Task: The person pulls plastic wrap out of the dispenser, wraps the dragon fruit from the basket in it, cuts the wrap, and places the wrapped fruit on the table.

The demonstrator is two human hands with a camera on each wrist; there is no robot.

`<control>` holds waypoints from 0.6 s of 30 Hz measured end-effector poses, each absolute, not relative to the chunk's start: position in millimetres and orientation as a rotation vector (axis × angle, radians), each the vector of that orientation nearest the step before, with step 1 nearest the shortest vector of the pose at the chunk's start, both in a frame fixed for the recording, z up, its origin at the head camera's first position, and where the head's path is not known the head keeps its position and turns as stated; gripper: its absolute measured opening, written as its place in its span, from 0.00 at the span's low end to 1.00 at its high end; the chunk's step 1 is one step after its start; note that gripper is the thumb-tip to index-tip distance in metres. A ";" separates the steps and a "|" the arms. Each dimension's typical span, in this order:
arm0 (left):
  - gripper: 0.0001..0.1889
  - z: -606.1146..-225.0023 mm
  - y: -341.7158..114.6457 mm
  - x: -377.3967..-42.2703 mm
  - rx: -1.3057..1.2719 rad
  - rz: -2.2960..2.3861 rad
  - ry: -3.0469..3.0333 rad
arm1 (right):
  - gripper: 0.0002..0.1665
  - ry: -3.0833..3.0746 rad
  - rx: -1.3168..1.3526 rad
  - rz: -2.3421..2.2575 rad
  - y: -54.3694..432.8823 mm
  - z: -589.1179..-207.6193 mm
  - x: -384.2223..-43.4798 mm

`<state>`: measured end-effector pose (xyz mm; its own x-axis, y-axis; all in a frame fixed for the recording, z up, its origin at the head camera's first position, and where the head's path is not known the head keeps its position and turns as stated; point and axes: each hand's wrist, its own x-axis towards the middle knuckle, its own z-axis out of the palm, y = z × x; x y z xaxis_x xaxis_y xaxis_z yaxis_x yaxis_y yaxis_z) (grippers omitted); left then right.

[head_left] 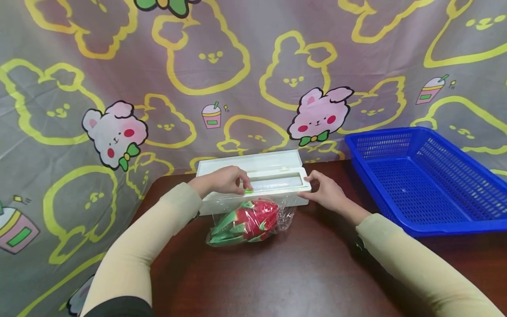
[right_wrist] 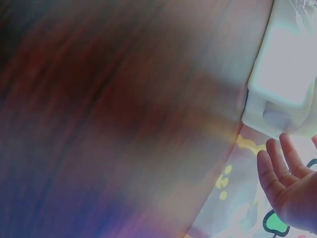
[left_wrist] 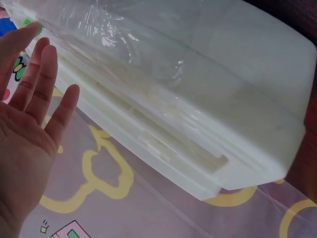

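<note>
A long white cling film dispenser (head_left: 296,200) stands at the back of the table with its lid (head_left: 249,162) raised, a film roll (head_left: 273,183) showing inside. At its front rim, my left hand (head_left: 222,180) pinches a small green slide cutter (head_left: 248,191) between thumb and forefinger; the other fingers stretch out loosely in the left wrist view. My right hand (head_left: 327,190) grips the dispenser's right end, thumb in front and fingers at the top edge. Clear film (left_wrist: 114,34) hangs over the dispenser's front. Against it lies a red and green dragon fruit (head_left: 253,222) covered in the film.
A blue plastic basket (head_left: 380,198) with perforated sides stands on the right of the brown table (head_left: 301,273). Behind the table hangs a grey curtain (head_left: 253,101) with yellow outlines and pink rabbits.
</note>
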<state>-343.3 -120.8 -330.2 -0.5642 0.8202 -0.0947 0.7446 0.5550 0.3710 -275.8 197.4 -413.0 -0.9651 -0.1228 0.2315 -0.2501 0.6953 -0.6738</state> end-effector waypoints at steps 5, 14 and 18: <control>0.10 -328.4 -125.2 -340.3 1.292 0.422 2.550 | 0.27 -2.750 0.294 1.119 196.5 -411.5 -275.9; 0.09 -329.0 -145.4 -334.2 1.227 0.453 2.583 | 0.28 -2.761 0.289 1.073 196.7 -411.6 -276.6; 0.09 -328.0 -153.9 -330.6 1.227 0.459 2.593 | 0.28 -2.763 0.282 1.086 196.9 -412.0 -275.1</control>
<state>-330.6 -153.9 -328.0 -0.6206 0.7803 -0.0776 0.7063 0.5992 0.3770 -275.1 196.9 -412.0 -0.9696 -0.1161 0.2152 -0.2316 0.7188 -0.6556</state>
